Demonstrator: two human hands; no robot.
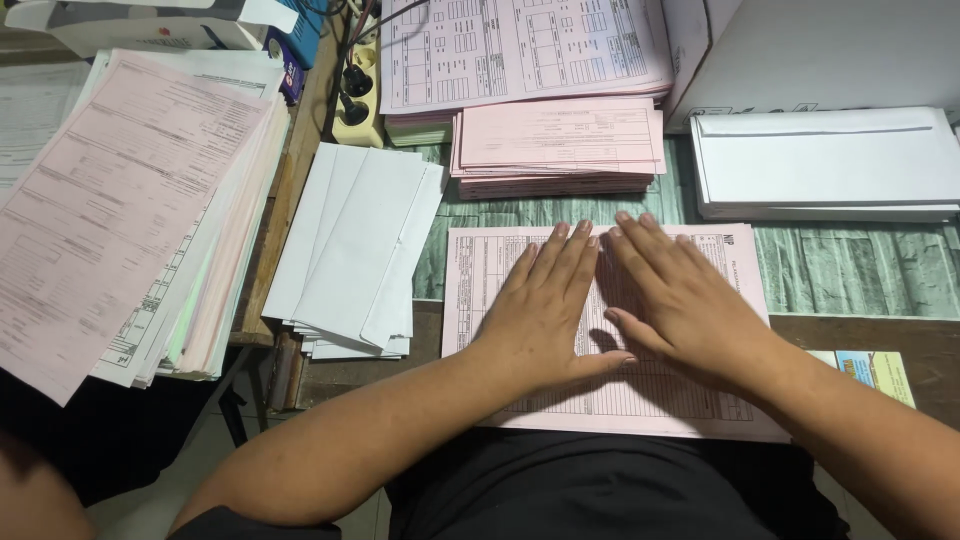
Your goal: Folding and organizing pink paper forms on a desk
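Observation:
A pink printed form [480, 280] lies flat on the desk right in front of me. My left hand [545, 305] rests palm down on its middle, fingers together and pointing away. My right hand [675, 295] lies flat beside it on the same sheet, fingers stretched, its thumb close to my left thumb. Neither hand grips anything. Both forearms reach in from the bottom of the view and hide the sheet's lower part.
A fanned pile of white envelopes [355, 250] lies to the left, a neat envelope stack [825, 165] at the right. Folded pink forms [555, 145] and a larger form stack [520, 50] sit behind. A tall paper pile [110, 210] fills the left; a power strip [358, 95] is behind.

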